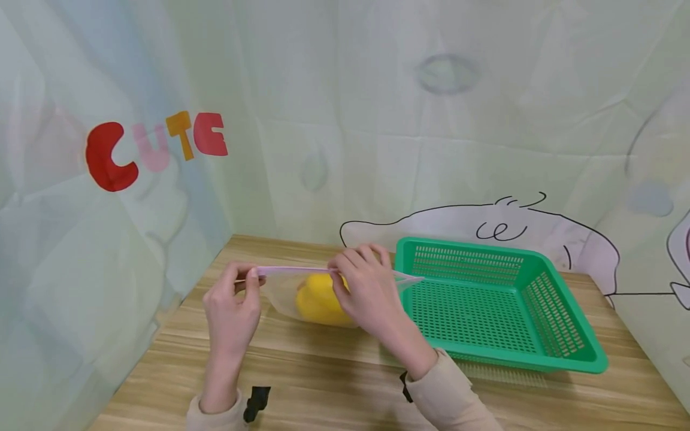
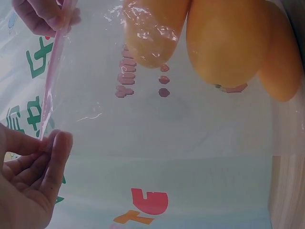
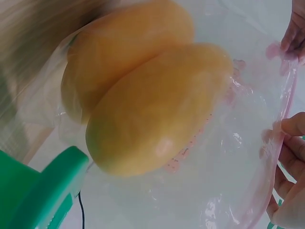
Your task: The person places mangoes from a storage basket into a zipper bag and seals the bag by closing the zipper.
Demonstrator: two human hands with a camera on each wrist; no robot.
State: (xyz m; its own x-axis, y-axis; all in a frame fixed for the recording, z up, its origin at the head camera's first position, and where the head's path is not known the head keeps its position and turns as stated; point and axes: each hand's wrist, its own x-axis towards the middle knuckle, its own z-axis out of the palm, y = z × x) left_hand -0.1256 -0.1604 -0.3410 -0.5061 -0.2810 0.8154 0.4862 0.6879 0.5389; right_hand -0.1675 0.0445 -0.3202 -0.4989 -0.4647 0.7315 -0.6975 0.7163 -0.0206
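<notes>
A clear zip bag (image 1: 281, 293) with a pink zip strip (image 1: 293, 270) stands on the table, its strip level along the top. Inside lie three yellow mangoes (image 1: 320, 302), at the bottom of the bag; the left wrist view shows the mangoes (image 2: 228, 43) pressed side by side behind the film. My left hand (image 1: 232, 311) pinches the strip's left end between thumb and fingers. Farther right along the strip, my right hand (image 1: 369, 293) grips it, thumb on the near side. Beyond that hand, the strip's free end points over the basket rim.
A green plastic basket (image 1: 474, 311) with slotted walls stands right of the bag, close by my right hand. The wood-grain table (image 1: 302, 371) runs up to printed cloth walls at the back and left, with the word CUTE on the left cloth (image 1: 113, 158).
</notes>
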